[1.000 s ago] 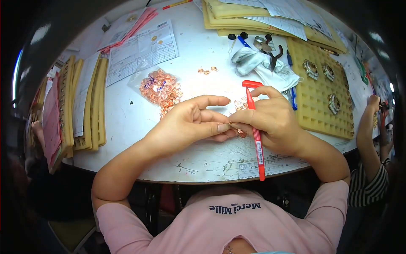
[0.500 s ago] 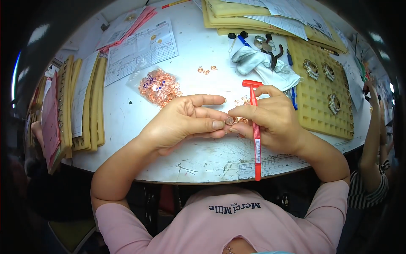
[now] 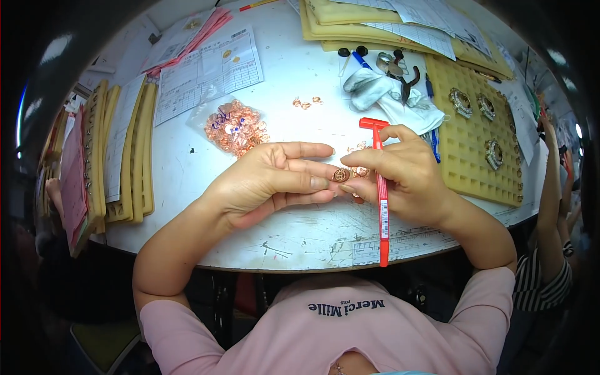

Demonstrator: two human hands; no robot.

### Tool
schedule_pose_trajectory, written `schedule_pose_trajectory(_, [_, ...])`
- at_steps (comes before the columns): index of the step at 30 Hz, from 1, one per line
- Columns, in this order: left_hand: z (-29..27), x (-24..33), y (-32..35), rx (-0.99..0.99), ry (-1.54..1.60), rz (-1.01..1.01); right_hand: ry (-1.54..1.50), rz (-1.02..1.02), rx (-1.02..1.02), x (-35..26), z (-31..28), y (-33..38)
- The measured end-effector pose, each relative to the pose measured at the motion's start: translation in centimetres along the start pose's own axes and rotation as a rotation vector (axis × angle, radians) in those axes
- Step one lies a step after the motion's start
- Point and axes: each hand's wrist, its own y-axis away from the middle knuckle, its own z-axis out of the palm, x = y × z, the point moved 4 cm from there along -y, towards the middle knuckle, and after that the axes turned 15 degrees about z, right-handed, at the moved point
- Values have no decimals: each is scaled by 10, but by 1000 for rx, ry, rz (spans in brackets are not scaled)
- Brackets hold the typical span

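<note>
Between my left hand (image 3: pixel 275 184) and my right hand is a small copper-coloured ring (image 3: pixel 340 175), its patterned oval face turned upward. The left thumb and fingertips pinch its left side, while the other left fingers stretch out. My right hand (image 3: pixel 403 175) has a slim red stick-like tool (image 3: pixel 384 215) with a T-shaped head tucked between its fingers. That hand's thumb and forefinger are at the ring's right side; whether they touch it I cannot tell. More copper-coloured pieces (image 3: pixel 360 171) lie on the table, partly hidden behind the right fingers.
A clear bag of copper-coloured pieces (image 3: pixel 236 128) lies beyond my left hand, and a few loose pieces (image 3: pixel 307 102) farther back. White gloves (image 3: pixel 394 97) and pliers (image 3: pixel 407 84) lie beside a yellow slotted tray (image 3: pixel 475 137) at right. Yellow trays (image 3: pixel 128 150) stand at left.
The ring has turned, so its patterned oval face now shows. My right forefinger and thumb have shifted slightly, and the red tool has moved a little to the right.
</note>
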Motion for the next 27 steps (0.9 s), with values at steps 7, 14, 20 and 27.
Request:
schedule_pose_trajectory(7, [-3, -1, -1, -39, 18, -3, 2, -1, -14, 0, 0, -1])
schedule_pose_trajectory(14, [-4, -2, -2, -5, 45, -26, -10, 4, -3, -1, -1, -1])
schedule_pose_trajectory(20, [1, -6, 0, 30, -76, 9, -28, 0, -42, -3, 2, -1])
schedule_pose_trajectory(27, [11, -6, 3, -37, -201, 61, -104, 104, -96, -3, 0, -4])
